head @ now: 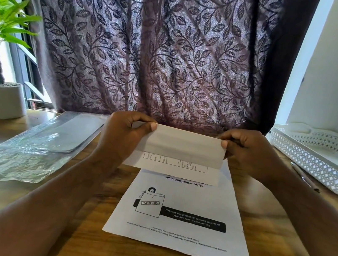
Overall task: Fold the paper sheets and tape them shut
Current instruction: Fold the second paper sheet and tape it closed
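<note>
I hold a folded white paper sheet [184, 150] up above the wooden table, its upper flap folded down over a printed table. My left hand [121, 133] pinches its left end, thumb on the front. My right hand [246, 151] pinches its right end in the same way. Under it, flat on the table, lies a printed sheet [180, 218] with a "confidential" drawing and a black bar. No tape is in view.
A clear plastic sleeve [28, 145] with envelopes inside lies at the left. A potted plant [0, 99] stands at the far left. A white perforated tray [322, 158] sits at the right, a pen [304, 176] beside it. A leaf-patterned curtain [154, 48] hangs behind.
</note>
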A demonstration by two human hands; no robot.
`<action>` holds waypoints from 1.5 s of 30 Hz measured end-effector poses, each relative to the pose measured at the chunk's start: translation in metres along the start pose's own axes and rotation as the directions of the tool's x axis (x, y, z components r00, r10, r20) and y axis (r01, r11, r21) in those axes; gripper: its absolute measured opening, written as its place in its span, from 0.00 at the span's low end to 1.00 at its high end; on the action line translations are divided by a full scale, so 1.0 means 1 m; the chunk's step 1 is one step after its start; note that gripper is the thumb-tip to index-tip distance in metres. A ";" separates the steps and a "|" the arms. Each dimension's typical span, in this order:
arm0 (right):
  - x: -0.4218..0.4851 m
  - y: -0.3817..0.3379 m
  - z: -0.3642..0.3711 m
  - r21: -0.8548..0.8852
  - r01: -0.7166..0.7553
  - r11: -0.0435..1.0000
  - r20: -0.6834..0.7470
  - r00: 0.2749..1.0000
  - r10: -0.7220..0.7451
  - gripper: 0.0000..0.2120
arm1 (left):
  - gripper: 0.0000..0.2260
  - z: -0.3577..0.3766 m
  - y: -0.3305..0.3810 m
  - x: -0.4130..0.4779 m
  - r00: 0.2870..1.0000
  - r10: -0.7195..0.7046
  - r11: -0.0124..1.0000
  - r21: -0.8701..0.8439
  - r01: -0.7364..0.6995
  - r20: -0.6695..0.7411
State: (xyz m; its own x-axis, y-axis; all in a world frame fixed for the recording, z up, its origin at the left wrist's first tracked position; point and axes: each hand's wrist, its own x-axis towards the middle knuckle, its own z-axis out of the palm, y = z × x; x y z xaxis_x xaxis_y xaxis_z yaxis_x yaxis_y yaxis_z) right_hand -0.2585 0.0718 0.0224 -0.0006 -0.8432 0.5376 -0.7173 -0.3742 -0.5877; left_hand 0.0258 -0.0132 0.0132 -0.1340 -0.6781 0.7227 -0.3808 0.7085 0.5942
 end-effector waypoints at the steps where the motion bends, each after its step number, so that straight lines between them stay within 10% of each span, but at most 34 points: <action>1: -0.001 0.000 0.001 0.037 -0.009 0.999 -0.017 1.000 0.009 0.08 | 0.02 -0.001 -0.002 0.000 1.000 -0.016 1.000 0.009 0.016 0.003; 7: -0.003 -0.010 0.016 -0.108 0.004 0.994 -0.186 0.982 -0.024 0.04 | 0.03 -0.005 -0.002 0.002 0.996 -0.079 0.992 0.100 0.082 -0.031; 11: -0.006 -0.027 0.023 -0.276 0.178 0.945 -0.256 0.934 -0.251 0.03 | 0.13 -0.003 0.001 -0.003 0.988 0.155 0.893 0.425 -0.147 0.018; 21: -0.010 -0.041 0.041 -0.350 0.349 0.869 -0.105 0.908 -0.407 0.02 | 0.08 0.023 0.036 -0.017 0.869 0.355 0.828 0.315 -0.464 0.345; 34: -0.004 -0.013 0.000 -0.197 0.171 0.965 -0.273 0.936 -0.221 0.05 | 0.07 -0.010 0.010 0.007 0.947 0.198 0.876 0.389 -0.287 0.252; 45: -0.001 -0.009 0.000 0.191 -0.018 0.981 -0.309 0.948 0.078 0.03 | 0.08 -0.012 0.003 0.011 0.981 -0.149 0.978 -0.127 0.164 0.123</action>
State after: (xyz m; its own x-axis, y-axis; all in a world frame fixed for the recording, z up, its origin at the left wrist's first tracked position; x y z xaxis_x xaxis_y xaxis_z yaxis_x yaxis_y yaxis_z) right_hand -0.2520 0.0762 0.0266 -0.2716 -0.7090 0.6508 -0.5709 -0.4257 -0.7020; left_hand 0.0342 -0.0161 0.0272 -0.1876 -0.7947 0.5773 -0.2786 0.6067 0.7445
